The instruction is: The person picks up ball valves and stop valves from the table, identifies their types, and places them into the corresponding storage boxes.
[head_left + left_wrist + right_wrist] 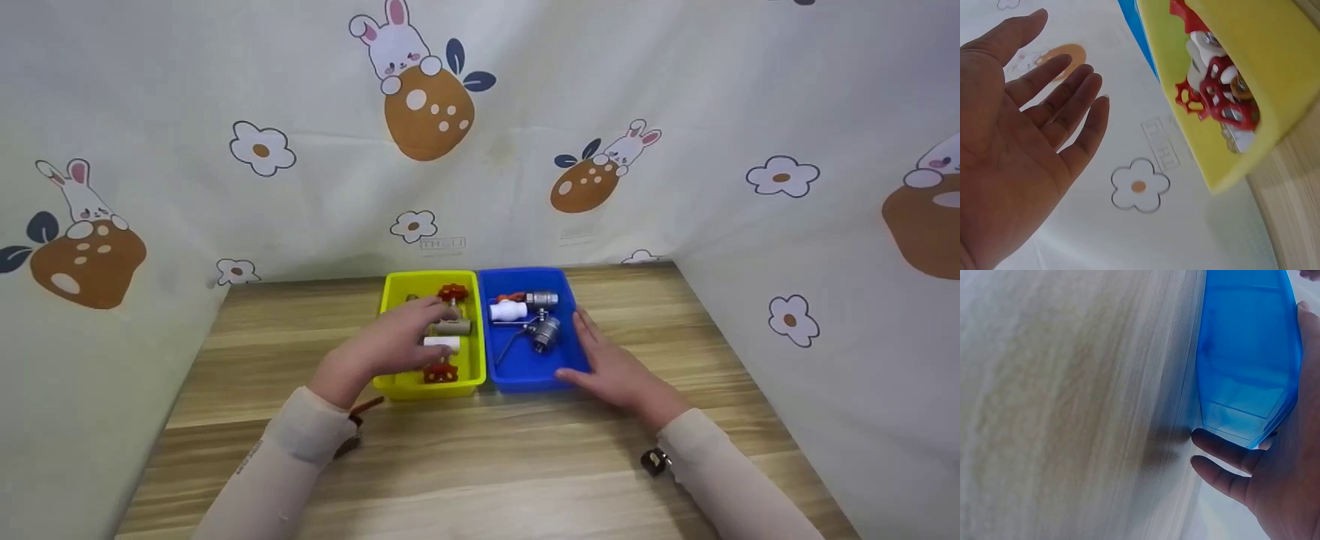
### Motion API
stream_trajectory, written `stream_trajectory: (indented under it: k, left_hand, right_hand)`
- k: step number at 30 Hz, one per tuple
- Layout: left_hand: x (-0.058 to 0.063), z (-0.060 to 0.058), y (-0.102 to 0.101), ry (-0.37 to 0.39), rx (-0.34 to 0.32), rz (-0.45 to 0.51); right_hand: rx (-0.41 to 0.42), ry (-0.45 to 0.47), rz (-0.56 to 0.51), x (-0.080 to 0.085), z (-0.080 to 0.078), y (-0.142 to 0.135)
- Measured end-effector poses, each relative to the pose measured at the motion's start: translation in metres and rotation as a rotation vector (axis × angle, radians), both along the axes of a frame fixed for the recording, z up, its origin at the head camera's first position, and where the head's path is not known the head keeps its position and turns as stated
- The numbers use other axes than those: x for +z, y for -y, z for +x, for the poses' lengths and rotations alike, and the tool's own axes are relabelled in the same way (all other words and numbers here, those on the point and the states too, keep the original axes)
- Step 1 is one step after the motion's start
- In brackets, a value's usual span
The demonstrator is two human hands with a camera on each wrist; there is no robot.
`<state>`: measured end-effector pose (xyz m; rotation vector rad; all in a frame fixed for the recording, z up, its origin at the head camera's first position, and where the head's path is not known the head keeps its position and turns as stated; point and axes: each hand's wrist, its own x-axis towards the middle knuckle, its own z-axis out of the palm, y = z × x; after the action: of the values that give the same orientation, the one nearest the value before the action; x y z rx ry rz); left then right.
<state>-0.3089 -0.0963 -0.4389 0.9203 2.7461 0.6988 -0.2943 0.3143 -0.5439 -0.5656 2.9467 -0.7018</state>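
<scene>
My left hand hovers over the yellow bin, fingers loosely bent, and the left wrist view shows nothing in it. Under and beside the fingers lie valves with red handwheels, a white fitting and a grey-brown cylindrical piece; the hand covers part of the bin's contents. Against the right side of the blue bin rests my right hand, thumb at the rim and fingers extended along the outer wall. Inside that bin are metal ball valves and a white valve.
Both bins stand side by side on a wooden table, close to a patterned cloth that walls the back and sides. Dark wrist-worn items show at the sleeves.
</scene>
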Motion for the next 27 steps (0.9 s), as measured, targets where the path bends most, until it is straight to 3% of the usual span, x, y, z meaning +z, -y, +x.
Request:
stream_trajectory:
  k: [6, 14, 20, 23, 27]
  left_hand:
    - [-0.003, 0.013, 0.033, 0.021, 0.067, 0.065]
    - [-0.023, 0.029, 0.079, 0.059, 0.141, 0.166]
    - [-0.038, 0.041, 0.11, 0.144, 0.158, 0.207]
    - [-0.046, 0.047, 0.118, 0.205, 0.144, 0.217]
    - [-0.055, 0.057, 0.123, 0.307, 0.173, 0.196]
  right_hand:
    - [0.007, -0.015, -0.003, -0.001, 0.0, -0.001]
    - [0.006, -0.013, -0.009, 0.0, -0.001, 0.0]
    - [0.015, -0.029, 0.007, -0.001, -0.001, 0.0]
    - [0.014, -0.028, 0.009, -0.002, -0.001, -0.001]
    - [0.013, -0.023, 0.01, -0.003, -0.001, -0.001]
